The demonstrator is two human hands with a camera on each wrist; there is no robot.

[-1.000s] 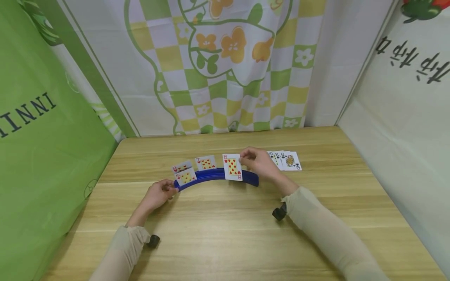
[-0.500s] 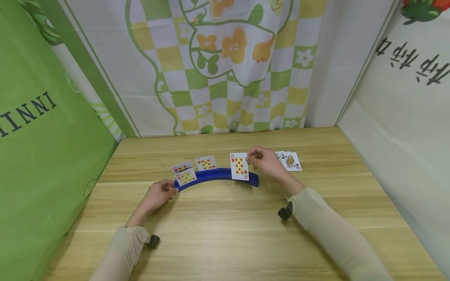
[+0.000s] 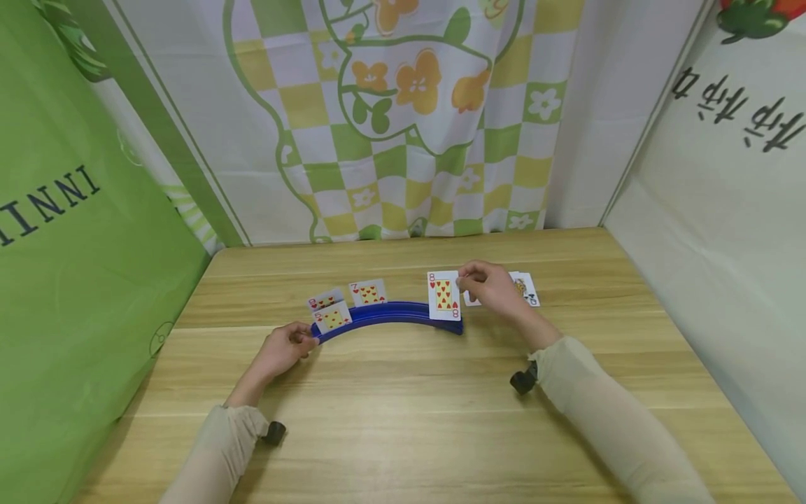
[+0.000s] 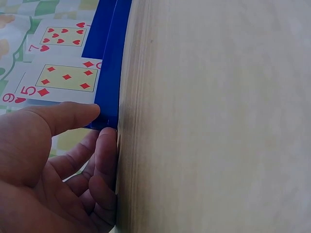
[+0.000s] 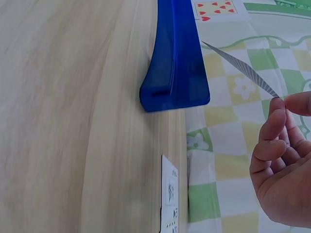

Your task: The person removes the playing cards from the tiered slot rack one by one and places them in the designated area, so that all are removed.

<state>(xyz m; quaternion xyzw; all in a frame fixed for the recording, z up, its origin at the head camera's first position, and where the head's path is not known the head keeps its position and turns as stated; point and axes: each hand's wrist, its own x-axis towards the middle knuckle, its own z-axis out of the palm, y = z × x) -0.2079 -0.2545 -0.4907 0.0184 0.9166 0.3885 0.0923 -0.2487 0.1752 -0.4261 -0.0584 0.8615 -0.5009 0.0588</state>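
Note:
A curved blue playing card holder [image 3: 393,312] stands on the table. My left hand [image 3: 285,350] pinches its left end; in the left wrist view the thumb [image 4: 80,115] lies on the end of the holder, other fingers curled beside it. In the holder's left part, a five of diamonds [image 3: 332,318] stands before a partly covered nine of hearts [image 3: 324,299]. Further along is a seven of hearts [image 3: 368,292]. My right hand [image 3: 497,290] pinches the right edge of an eight of hearts [image 3: 443,297], held above the holder's right end. The right wrist view shows this card edge-on [image 5: 245,70], apart from the holder.
Several black-suited cards [image 3: 527,288] lie fanned face up on the wooden table [image 3: 390,406], partly behind my right hand. A patterned curtain [image 3: 409,140] hangs at the back edge, with a green cloth [image 3: 75,280] at the left and a white one [image 3: 724,245] at the right.
My right hand has carried the eight of hearts rightward along the holder, from right of its middle to its right end. The left hand and the standing cards have stayed put.

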